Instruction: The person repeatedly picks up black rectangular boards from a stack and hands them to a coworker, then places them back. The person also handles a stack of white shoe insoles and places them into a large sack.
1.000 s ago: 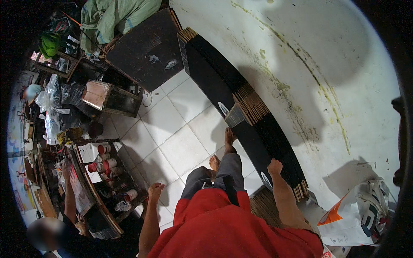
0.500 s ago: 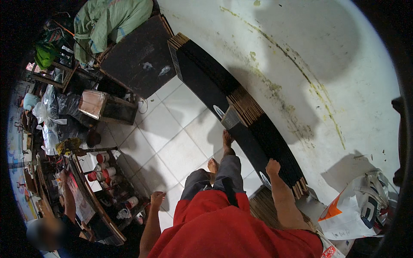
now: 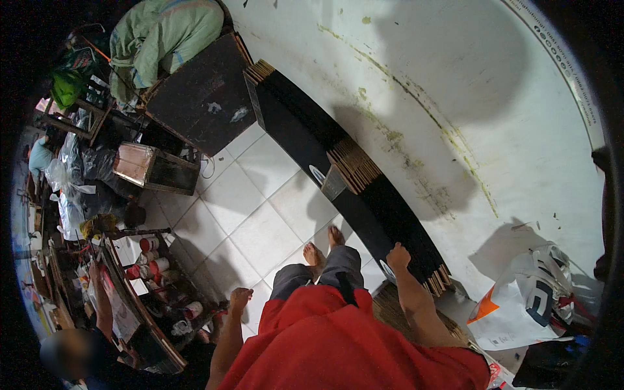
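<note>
My right hand [image 3: 398, 253] is closed, knuckles up, at the near end of a long row of stacked flat black boards [image 3: 289, 117] with tan edges; whether its fingers grip a board or anything else I cannot make out. The row stands along a stained white wall [image 3: 494, 149] and carries an oval white mark on its side. My left hand [image 3: 241, 296] hangs empty with loosely curled fingers, apart from the boards, nearest a rack [image 3: 177, 338] of red-and-white cans [image 3: 158, 266]. My bare feet [image 3: 312, 253] stand on white tiles [image 3: 260, 231] beside the boards.
A co-worker's hand [image 3: 95, 276] is at the rack on the left; another person [image 3: 40, 156] is farther back. A dark panel [image 3: 192, 91], green sacks [image 3: 166, 32], a wooden-framed box [image 3: 156, 170] and plastic bundles line the upper left. A white bag [image 3: 504, 305] lies at the lower right.
My right foot has drawn back toward my body. The boards and room have shifted a little leftward and downward in the view. My right hand stays at the boards.
</note>
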Available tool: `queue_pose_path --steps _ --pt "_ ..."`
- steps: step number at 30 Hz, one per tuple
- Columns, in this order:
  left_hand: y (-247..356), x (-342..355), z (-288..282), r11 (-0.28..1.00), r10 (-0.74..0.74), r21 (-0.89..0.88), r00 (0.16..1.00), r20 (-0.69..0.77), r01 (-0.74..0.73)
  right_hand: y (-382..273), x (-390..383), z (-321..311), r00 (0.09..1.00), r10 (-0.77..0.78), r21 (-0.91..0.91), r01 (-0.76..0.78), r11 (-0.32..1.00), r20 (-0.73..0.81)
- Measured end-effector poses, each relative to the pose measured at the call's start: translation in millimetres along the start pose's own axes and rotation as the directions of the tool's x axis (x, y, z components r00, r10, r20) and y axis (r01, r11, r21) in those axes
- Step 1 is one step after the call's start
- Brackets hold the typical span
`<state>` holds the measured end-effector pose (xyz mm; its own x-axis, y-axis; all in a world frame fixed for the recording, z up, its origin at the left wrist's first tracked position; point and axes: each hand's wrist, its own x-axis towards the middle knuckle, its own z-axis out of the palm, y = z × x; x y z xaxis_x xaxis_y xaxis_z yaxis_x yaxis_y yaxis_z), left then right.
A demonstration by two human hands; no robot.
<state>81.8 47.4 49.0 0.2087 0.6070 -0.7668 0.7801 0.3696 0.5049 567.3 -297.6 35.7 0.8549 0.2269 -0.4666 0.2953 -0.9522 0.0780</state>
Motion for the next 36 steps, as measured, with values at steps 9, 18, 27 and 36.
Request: queue_pose_path --steps 9,18,27,36 --pt "59.1 -32.9 33.0 0.976 -0.052 -0.213 0.997 -0.056 0.039 -33.1 -44.9 -10.9 0.964 -0.111 0.047 0.102 0.994 0.241" --pt "-25.6 -85.6 81.5 0.83 -0.347 -0.504 0.928 -0.134 0.238 -97.9 18.5 -37.6 0.871 -0.403 0.053 0.405 0.913 0.281" --pt "-97.9 -119.6 162.7 0.976 -0.171 0.117 0.981 -0.095 0.182 -179.4 89.7 -45.6 0.732 -0.669 0.223 0.636 0.739 0.129" --pt "-129.2 -110.1 151.9 0.976 -0.087 0.182 0.977 -0.193 0.123 -211.4 58.8 4.0 0.614 -0.736 0.167 0.724 0.669 0.284"
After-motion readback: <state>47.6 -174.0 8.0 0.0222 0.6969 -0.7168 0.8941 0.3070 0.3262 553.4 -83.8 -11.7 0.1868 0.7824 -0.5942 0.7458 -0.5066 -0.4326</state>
